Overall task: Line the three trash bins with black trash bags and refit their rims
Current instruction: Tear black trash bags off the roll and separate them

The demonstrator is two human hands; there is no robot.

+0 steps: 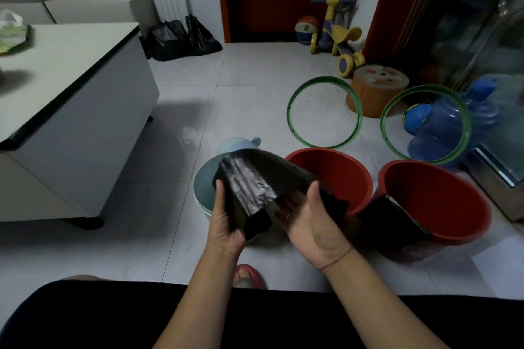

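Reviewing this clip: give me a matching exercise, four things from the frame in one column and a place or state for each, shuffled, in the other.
Things:
1. folded black bag
2. pale blue bin
3. nearer green rim
4. second black bag

Places or states:
A. flat on the floor tiles
B. draped over a red bin's edge
C. held in both hands
D. partly hidden behind the held bag

Pairs: 1-C, 2-D, 3-A, 4-B

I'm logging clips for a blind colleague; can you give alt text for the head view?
Both hands, left hand and right hand, hold a folded black bag above a blue bin. Two red bins stand unlined to the right, another black bag draped over the far one's edge. Two green rims lie on the tiled floor behind.
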